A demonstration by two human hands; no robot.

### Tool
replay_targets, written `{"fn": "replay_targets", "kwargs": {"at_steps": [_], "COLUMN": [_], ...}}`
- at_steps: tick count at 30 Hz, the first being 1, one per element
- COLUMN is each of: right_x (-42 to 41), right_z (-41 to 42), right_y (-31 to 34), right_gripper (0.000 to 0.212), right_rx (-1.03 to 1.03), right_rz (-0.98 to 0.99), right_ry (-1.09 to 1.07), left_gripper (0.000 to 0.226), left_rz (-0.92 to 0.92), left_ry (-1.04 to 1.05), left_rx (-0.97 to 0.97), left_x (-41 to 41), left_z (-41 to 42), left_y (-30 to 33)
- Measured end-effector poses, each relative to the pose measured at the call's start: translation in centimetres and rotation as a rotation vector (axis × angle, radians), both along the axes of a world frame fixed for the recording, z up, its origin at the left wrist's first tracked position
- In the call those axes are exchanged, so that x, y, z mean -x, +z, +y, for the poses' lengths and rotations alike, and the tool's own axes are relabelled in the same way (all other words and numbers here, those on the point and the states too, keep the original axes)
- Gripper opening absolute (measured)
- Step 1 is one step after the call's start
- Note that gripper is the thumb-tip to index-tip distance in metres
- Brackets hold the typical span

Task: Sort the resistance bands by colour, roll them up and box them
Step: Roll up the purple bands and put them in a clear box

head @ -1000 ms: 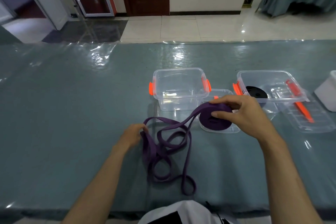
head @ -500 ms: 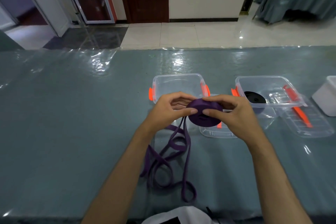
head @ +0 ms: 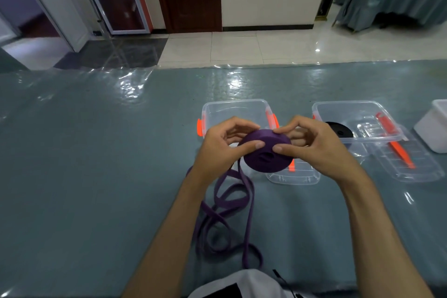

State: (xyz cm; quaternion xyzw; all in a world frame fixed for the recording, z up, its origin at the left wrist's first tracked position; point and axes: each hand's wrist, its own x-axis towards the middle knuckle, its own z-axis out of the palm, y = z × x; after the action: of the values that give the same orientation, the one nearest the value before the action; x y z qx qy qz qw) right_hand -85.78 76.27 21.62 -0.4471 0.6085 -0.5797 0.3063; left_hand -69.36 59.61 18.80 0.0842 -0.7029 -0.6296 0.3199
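Note:
A purple band roll (head: 264,152) is held above the table in front of an empty clear box (head: 235,110) with orange latches. My left hand (head: 221,146) pinches the roll's left side, thumb on its face. My right hand (head: 314,144) pinches its right side the same way. The unrolled purple tail (head: 232,210) hangs from the roll and lies in loose loops on the table towards me. A second clear box (head: 355,110) to the right holds a rolled black band (head: 338,129).
A clear lid (head: 294,176) lies under my hands, and another lid (head: 411,159) with an orange latch leans by the right box. A white container (head: 435,126) stands at the far right edge. The table (head: 96,152) has a shiny teal cover.
My left hand left the loose loops and joined the right hand on the roll, which rose off the lid. The roll has since tilted with its flat face towards me.

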Motion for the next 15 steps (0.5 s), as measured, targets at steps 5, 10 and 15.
{"fn": "replay_targets", "kwargs": {"at_steps": [5,10,15], "right_x": [-0.7,-1.1,-0.9], "right_z": [-0.8,-2.1,-2.8], "right_y": [-1.0,-1.7,-1.5], "right_gripper": [0.025,0.034,0.029], "right_rx": [0.069,0.013,0.127], "right_rz": [-0.028,-0.044,-0.070], "right_ry": [-0.109,-0.102,-0.198], "left_gripper": [0.036,0.031,0.044], "left_rz": [-0.016,-0.027,-0.040], "left_ry": [-0.047,0.036,-0.011], "left_rx": [-0.134,-0.135,-0.131], "left_x": [-0.8,-0.8,-0.7], "left_z": [-0.6,-1.6,-2.2], "left_y": [-2.0,-1.8,-2.0]}}
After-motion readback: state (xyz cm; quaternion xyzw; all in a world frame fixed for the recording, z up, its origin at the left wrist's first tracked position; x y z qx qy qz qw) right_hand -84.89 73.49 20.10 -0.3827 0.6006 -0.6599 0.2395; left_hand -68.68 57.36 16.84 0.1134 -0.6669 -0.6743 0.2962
